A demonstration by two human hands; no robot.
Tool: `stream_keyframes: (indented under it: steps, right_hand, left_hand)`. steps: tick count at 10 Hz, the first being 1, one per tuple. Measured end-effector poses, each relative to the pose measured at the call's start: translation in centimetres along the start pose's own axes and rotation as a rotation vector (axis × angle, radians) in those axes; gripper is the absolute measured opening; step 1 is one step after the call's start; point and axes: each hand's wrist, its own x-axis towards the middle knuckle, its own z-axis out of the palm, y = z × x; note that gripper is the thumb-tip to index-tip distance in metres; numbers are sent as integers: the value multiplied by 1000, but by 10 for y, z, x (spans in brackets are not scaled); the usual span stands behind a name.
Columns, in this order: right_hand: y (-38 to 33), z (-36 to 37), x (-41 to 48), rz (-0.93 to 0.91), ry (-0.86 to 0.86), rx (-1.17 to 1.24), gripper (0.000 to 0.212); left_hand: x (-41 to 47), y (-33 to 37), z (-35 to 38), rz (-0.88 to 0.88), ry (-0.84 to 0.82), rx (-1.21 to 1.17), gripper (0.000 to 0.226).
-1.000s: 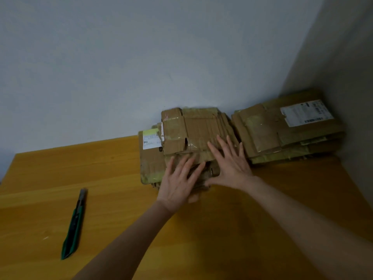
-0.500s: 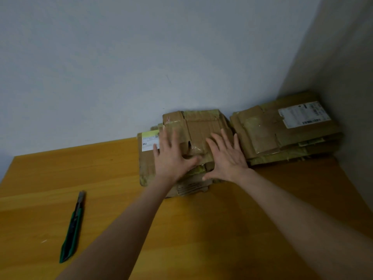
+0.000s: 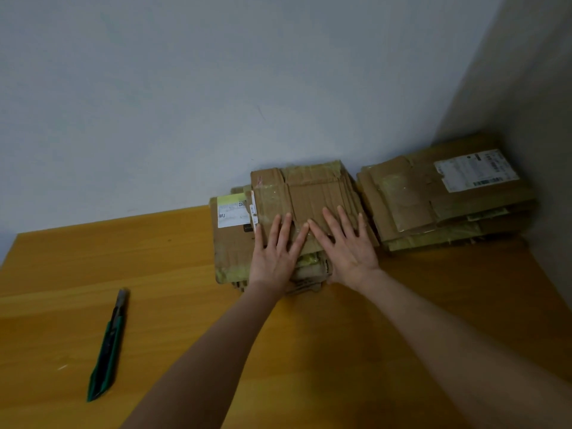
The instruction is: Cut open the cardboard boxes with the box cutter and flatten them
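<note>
A stack [image 3: 312, 193] is set on the table [image 3: 93, 258] against the wall [image 3: 216, 88], with the left hand [image 3: 274, 255] and right hand [image 3: 348, 243] laid flat on it. A second stack [image 3: 433, 209] is placed just beside it at 3 o'clock; the cutter [image 3: 108, 345] is laid well apart at 8 o'clock.

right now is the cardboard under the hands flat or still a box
Flattened. The cardboard lies flat atop a stack, left hand and right hand pressing it with straight fingers.

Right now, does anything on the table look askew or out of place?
Mildly: the stack under the left hand and right hand is ragged: crumpled sheets poke out at its near edge, a labelled sheet juts left.
</note>
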Motion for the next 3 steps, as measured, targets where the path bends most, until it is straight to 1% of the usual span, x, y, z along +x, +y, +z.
stream_keyframes:
  steps: [2, 3]
  right_hand:
    - [1, -31, -14, 18, -40, 33, 140]
    - [-2, -47, -25, 33, -33, 66, 137]
  left_hand:
    - [-15, -10, -26, -7, -25, -61, 127]
    - [-29, -14, -32, -26, -11, -95, 127]
